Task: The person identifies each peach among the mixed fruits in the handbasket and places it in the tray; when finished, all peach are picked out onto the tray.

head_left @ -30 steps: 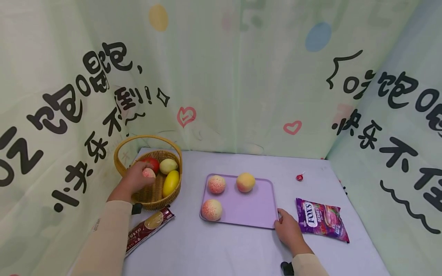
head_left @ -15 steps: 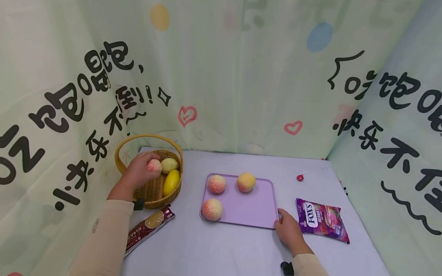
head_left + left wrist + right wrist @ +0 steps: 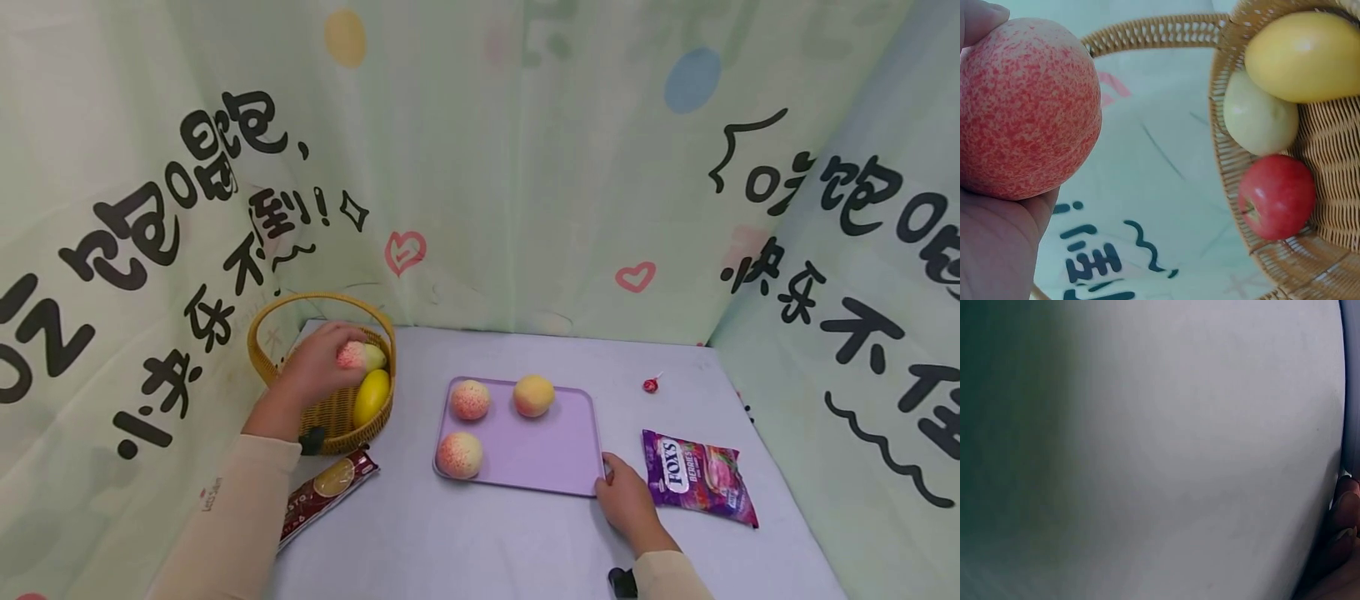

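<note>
My left hand [image 3: 322, 360] grips a red-speckled peach [image 3: 1029, 112] above the wicker basket [image 3: 330, 417]. In the head view the peach overlaps the pale green fruit, and the hand hides the red apple. The left wrist view shows this apple [image 3: 1277, 197] in the basket, beside the pale green fruit [image 3: 1260, 115] and a smooth yellow fruit [image 3: 1304, 56]. My right hand [image 3: 626, 500] holds the purple tray [image 3: 532, 454] by its near right corner. Two speckled peaches [image 3: 460, 456] and a yellower peach [image 3: 533, 396] lie on the tray.
A brown snack packet [image 3: 330, 493] lies just in front of the basket, partly behind the left sleeve. Right of the tray are a purple FOX'S candy bag [image 3: 699, 479] and a small red lollipop [image 3: 651, 385]. Printed curtains enclose the white table [image 3: 450, 542]. The basket handle arches up.
My left hand has lifted the peach out of the basket's left side and carried it right and slightly up, covering the apple in the head view. The right hand and tray have stayed put.
</note>
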Demonstrator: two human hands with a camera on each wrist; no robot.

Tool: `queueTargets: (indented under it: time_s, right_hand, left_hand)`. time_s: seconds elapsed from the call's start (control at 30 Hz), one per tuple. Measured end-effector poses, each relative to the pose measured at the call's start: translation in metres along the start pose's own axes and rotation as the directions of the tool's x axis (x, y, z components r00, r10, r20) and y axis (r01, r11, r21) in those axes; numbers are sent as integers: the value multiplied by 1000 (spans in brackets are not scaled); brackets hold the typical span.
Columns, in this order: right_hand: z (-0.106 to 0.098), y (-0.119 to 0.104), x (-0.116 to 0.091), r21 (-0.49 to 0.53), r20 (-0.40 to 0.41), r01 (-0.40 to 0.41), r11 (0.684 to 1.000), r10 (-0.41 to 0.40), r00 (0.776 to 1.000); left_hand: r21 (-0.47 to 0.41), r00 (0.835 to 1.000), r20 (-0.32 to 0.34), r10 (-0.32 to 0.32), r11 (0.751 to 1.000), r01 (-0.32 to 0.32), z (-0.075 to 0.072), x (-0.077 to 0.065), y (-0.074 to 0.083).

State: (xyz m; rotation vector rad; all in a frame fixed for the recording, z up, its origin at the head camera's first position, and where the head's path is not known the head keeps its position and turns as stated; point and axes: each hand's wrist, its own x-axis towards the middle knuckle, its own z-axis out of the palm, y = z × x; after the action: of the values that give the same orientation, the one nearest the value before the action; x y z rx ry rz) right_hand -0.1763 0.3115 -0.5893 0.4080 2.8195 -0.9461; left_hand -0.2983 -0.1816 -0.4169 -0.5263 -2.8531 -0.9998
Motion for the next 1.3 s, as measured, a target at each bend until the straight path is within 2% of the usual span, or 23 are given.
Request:
queueTargets:
  time_s: [0.23, 0.6, 1.0, 1.13, 1.3]
  right_hand:
    - [0, 1, -1, 1, 6, -2, 1000, 2, 1000]
    - [1, 2, 1, -4, -3, 5, 1000, -5, 1000]
    - [0, 0, 0, -3, 9, -14, 1000, 14, 1000]
    - [0, 0, 1, 0, 10, -16, 1000, 16, 1000]
    - [0, -1, 0, 0, 14, -14, 1000, 14, 1000]
  left_hand:
    - [2, 999, 2, 47, 999, -47, 5, 0, 14]
    - [-74, 992, -38, 121, 990, -123, 14, 0, 32]
    - [-187, 983, -11, 181, 966, -180, 43, 4, 53]
    - [-227, 973, -4, 229, 948, -224, 52, 5, 64]
    - [-232, 958, -2, 288, 931, -281, 62, 4, 76]
